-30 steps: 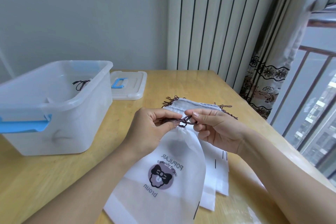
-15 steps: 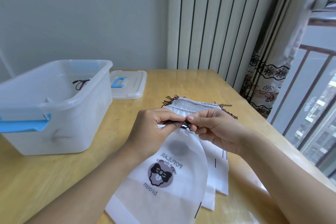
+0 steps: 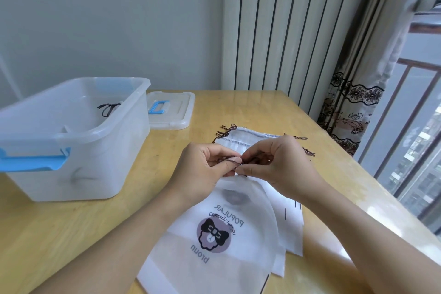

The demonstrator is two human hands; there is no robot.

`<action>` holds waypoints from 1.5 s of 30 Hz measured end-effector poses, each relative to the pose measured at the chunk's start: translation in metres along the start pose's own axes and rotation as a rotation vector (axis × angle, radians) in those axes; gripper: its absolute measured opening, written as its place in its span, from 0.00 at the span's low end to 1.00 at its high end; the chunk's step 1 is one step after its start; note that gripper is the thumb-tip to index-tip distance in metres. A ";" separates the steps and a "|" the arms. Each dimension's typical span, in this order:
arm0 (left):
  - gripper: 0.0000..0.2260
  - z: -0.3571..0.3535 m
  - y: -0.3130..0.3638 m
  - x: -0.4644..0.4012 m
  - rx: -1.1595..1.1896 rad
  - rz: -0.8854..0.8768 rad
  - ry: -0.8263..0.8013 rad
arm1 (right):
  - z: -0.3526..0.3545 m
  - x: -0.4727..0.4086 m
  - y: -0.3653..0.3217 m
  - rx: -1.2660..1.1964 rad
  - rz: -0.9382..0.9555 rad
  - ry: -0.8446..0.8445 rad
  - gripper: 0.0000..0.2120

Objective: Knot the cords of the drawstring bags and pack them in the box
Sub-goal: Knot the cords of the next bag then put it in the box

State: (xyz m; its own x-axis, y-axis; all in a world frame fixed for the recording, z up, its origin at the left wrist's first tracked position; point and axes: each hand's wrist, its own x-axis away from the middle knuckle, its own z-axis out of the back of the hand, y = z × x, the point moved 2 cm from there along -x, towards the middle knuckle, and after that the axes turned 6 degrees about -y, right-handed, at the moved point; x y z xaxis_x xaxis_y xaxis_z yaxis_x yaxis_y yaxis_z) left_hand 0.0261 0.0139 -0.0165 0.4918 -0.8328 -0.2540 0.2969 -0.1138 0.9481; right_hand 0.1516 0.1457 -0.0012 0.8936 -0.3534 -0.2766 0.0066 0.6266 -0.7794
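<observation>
A white drawstring bag (image 3: 214, 246) with a bow logo lies on top of a stack of similar bags (image 3: 290, 229) on the wooden table. Its gathered mouth is lifted between my hands. My left hand (image 3: 202, 169) pinches the brown cord (image 3: 230, 159) between thumb and forefinger. My right hand (image 3: 279, 167) pinches the same cord right beside it, fingers curled over the loops. A translucent plastic box (image 3: 100, 150) with blue latches stands at the left; a bag with a knotted dark cord (image 3: 108, 108) lies inside it.
The box's lid (image 3: 169, 114) with a blue handle lies flat behind the box. Loose cord ends (image 3: 224, 131) stick out from the stack's far edge. A radiator, a curtain and a window rail stand at the right beyond the table (image 3: 59, 234).
My hands have drawn closer together over the cord and my right hand has turned its fingers over the loops. The bag's mouth stays lifted; nothing else moved.
</observation>
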 end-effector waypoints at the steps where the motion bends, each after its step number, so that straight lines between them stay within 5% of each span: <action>1: 0.07 0.000 -0.001 0.000 0.000 0.005 0.000 | -0.001 0.000 0.000 0.032 0.007 0.004 0.04; 6: 0.13 0.007 0.001 -0.004 0.075 0.036 -0.049 | -0.001 -0.003 0.003 0.072 0.028 -0.017 0.05; 15: 0.09 0.005 -0.001 -0.006 0.218 0.098 -0.125 | -0.004 -0.007 0.010 -0.414 -0.085 -0.118 0.09; 38: 0.02 -0.010 0.001 0.006 -0.005 0.080 0.094 | -0.013 -0.008 0.015 -0.399 -0.108 -0.083 0.13; 45: 0.06 -0.011 0.005 0.006 0.392 0.295 -0.039 | -0.014 -0.011 0.011 -0.283 -0.038 -0.046 0.19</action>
State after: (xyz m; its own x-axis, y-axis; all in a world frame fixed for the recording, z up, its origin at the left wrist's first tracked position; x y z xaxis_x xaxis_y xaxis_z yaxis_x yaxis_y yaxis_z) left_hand 0.0399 0.0147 -0.0150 0.4751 -0.8792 0.0361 -0.1847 -0.0595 0.9810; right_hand 0.1354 0.1474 -0.0147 0.9147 -0.3371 -0.2231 -0.0791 0.3920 -0.9166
